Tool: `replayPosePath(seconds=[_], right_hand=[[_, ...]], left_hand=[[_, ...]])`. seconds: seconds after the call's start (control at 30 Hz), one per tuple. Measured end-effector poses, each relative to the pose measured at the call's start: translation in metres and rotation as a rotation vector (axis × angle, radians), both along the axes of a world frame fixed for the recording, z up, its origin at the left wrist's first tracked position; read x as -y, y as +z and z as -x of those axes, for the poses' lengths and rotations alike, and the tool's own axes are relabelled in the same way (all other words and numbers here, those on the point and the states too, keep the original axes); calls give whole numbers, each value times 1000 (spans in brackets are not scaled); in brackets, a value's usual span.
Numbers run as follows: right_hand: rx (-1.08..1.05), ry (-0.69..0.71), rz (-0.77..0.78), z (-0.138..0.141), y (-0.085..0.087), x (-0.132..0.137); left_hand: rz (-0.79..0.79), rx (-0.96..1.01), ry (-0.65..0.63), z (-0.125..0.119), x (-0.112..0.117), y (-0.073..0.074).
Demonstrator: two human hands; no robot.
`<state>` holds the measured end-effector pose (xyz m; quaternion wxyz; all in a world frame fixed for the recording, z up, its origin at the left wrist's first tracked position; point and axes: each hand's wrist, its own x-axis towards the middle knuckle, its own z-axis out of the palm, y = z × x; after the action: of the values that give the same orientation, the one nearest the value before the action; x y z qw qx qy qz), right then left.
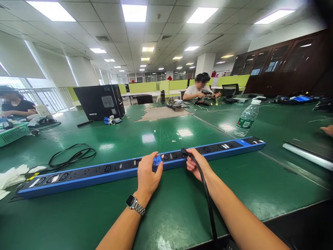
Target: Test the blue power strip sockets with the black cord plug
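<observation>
A long blue and black power strip (97,171) with many sockets lies across the green table in front of me. My left hand (148,171), with a watch on the wrist, straddles the strip near its middle, thumb on the near side and fingers over the top. In my right hand (197,163) is a black plug (184,151), pinched at the strip's top face, right of the blue socket (156,160). Whether its pins are inserted is hidden. From the plug a thick black cord (205,184) runs down past my forearm to the table's near edge.
A clear water bottle (246,118) stands behind the strip's right part. A black computer case (100,102) sits at the back left; a coiled black cable (71,156) lies nearer. A green basket (14,134) is far left. Two people sit across the table; another hand (327,130) shows at right.
</observation>
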<state>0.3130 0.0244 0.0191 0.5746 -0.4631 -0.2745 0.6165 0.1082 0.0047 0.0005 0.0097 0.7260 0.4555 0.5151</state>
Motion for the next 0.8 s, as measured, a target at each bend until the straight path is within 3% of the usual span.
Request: replayPosePath(seconds=[0.17,0.33,0.6,0.8], right_hand=[[59,159,25,-7,3,-3],[116,44,80,-10,4,-6],[150,30,213,-19,5,-8],[228,36,210,-19,9,-3]], left_hand=[[12,15,-13,1,1,0],[33,29,-25,1,1,-1],[32,23,-37,1,-1,-2],[17,-37,-38,-4,1,-3]])
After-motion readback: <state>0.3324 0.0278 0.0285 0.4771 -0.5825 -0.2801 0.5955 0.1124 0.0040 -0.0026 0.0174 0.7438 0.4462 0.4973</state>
